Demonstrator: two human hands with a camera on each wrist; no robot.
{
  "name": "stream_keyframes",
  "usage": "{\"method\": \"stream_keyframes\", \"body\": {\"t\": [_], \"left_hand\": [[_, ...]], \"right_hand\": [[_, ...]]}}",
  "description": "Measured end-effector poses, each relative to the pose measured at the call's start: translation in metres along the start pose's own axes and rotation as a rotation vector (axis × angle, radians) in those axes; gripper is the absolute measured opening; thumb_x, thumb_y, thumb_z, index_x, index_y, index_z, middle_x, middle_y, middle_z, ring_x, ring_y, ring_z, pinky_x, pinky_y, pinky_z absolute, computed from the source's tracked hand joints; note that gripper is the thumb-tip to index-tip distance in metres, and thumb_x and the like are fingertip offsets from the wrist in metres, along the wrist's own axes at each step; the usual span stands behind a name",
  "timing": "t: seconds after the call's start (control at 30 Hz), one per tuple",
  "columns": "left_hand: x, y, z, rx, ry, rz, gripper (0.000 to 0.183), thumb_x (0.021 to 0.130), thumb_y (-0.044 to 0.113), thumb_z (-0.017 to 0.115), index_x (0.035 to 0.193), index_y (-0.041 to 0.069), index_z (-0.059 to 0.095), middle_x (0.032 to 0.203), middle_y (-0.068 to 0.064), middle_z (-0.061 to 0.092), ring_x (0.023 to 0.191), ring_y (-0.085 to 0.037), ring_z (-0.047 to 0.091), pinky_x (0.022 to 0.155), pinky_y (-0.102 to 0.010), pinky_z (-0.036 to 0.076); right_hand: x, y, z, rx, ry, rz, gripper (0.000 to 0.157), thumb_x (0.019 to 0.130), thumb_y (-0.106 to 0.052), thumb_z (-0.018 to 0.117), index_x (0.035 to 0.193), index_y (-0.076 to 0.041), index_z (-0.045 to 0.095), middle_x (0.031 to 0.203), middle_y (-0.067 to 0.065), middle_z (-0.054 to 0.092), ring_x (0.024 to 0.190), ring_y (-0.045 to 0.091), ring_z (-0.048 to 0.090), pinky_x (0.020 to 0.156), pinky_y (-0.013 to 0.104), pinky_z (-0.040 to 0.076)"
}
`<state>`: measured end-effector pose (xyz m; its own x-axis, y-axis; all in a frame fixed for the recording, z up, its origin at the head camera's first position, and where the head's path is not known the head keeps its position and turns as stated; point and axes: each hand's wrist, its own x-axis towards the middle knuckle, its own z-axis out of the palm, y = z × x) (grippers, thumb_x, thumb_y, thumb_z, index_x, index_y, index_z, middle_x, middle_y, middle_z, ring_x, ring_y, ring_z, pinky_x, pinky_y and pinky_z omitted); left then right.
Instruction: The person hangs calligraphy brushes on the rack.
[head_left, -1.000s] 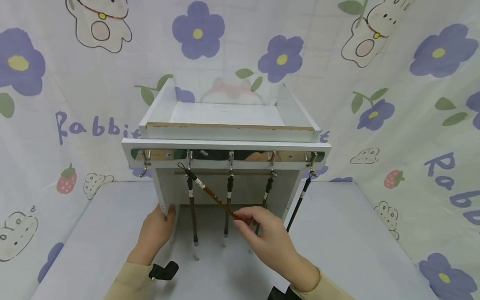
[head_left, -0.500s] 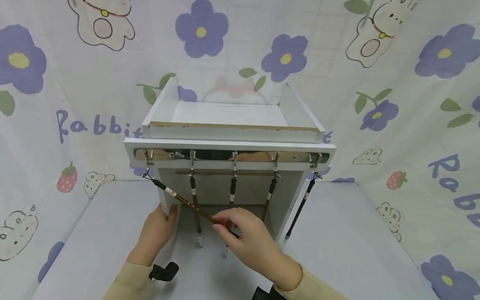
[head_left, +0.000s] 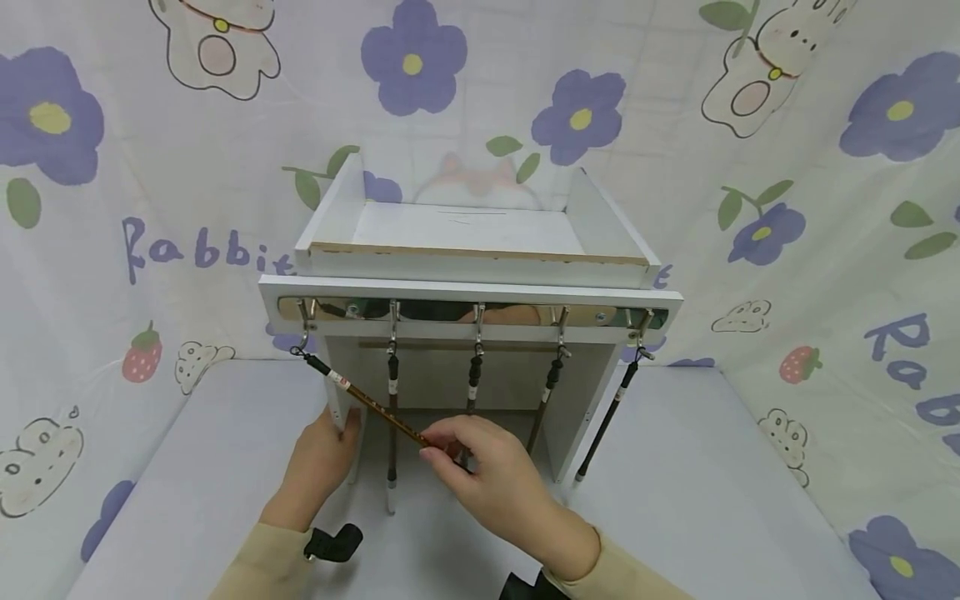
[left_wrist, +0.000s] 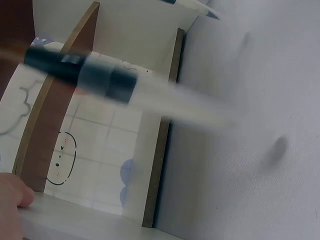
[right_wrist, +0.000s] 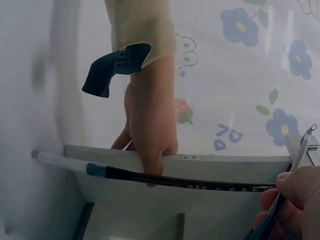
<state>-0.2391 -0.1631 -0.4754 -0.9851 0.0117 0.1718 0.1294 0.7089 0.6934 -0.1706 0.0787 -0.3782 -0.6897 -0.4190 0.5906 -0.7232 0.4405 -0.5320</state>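
Note:
My right hand (head_left: 502,492) pinches the lower part of a brown calligraphy brush (head_left: 375,406) between thumb and fingers. The brush slants up to the left, its black cord loop right at the lower end of the leftmost metal hook (head_left: 306,321). My left hand (head_left: 318,462) grips the left side panel of a white shelf stand (head_left: 472,287); in the right wrist view its thumb lies over the panel's edge. Another calligraphy brush (right_wrist: 135,176), with a clear cap over its tip, hangs across that view. A blurred capped brush (left_wrist: 105,80) crosses the left wrist view.
Several brushes hang by loops from the other hooks, including a dark one (head_left: 603,425) at the far right. The stand has a raised tray (head_left: 465,221) on top. Behind it hangs a flower-and-rabbit cloth (head_left: 645,100); a white surface (head_left: 660,500) lies below.
My right hand has moved left with the brush, taking its loop from near the second hook to the leftmost hook. My left hand keeps its grip on the side panel.

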Motion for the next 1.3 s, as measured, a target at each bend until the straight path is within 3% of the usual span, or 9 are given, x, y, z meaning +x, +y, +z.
{"method": "stream_keyframes", "body": {"t": [0.57, 0.7, 0.83, 1.07, 1.3], "left_hand": [[0.002, 0.002, -0.001, -0.001, 0.004, -0.012, 0.051, 0.105, 0.031, 0.036, 0.144, -0.001, 0.036, 0.129, -0.032, 0.053, 0.110, -0.046, 0.058, 0.082, -0.058, 0.049], [0.002, 0.000, 0.000, 0.009, 0.001, -0.020, 0.049, 0.105, 0.032, 0.037, 0.143, 0.001, 0.038, 0.123, -0.032, 0.057, 0.096, -0.041, 0.064, 0.068, -0.050, 0.052], [0.003, -0.001, 0.001, 0.019, 0.001, -0.030, 0.047, 0.105, 0.032, 0.037, 0.141, 0.003, 0.041, 0.116, -0.031, 0.061, 0.078, -0.031, 0.062, 0.054, -0.040, 0.046], [0.002, 0.000, 0.001, 0.022, 0.027, -0.002, 0.045, 0.104, 0.029, 0.040, 0.140, 0.002, 0.041, 0.125, -0.031, 0.056, 0.103, -0.044, 0.061, 0.073, -0.054, 0.050], [0.002, 0.001, 0.000, 0.016, 0.042, 0.020, 0.044, 0.104, 0.029, 0.040, 0.138, 0.001, 0.042, 0.124, -0.032, 0.056, 0.104, -0.046, 0.061, 0.077, -0.057, 0.050]], "right_hand": [[-0.002, -0.007, 0.002, 0.027, 0.032, 0.016, 0.010, 0.094, -0.020, 0.066, 0.103, -0.018, 0.068, 0.092, -0.015, 0.063, 0.079, 0.000, 0.056, 0.065, 0.019, 0.047], [-0.003, -0.012, 0.002, 0.002, -0.005, 0.020, 0.013, 0.096, -0.022, 0.063, 0.107, -0.018, 0.069, 0.095, -0.016, 0.066, 0.081, 0.002, 0.054, 0.067, 0.022, 0.046], [-0.002, -0.014, 0.002, 0.012, -0.072, 0.044, 0.017, 0.098, -0.022, 0.059, 0.111, -0.016, 0.069, 0.096, -0.014, 0.069, 0.080, 0.004, 0.052, 0.069, 0.025, 0.044], [0.001, -0.011, 0.001, 0.041, -0.076, 0.107, 0.016, 0.099, -0.017, 0.058, 0.109, -0.013, 0.069, 0.091, -0.014, 0.069, 0.080, 0.005, 0.055, 0.070, 0.030, 0.047], [0.000, -0.010, 0.000, 0.040, -0.074, 0.108, 0.017, 0.099, -0.019, 0.057, 0.109, -0.013, 0.069, 0.091, -0.015, 0.068, 0.078, 0.005, 0.054, 0.071, 0.028, 0.046]]}}
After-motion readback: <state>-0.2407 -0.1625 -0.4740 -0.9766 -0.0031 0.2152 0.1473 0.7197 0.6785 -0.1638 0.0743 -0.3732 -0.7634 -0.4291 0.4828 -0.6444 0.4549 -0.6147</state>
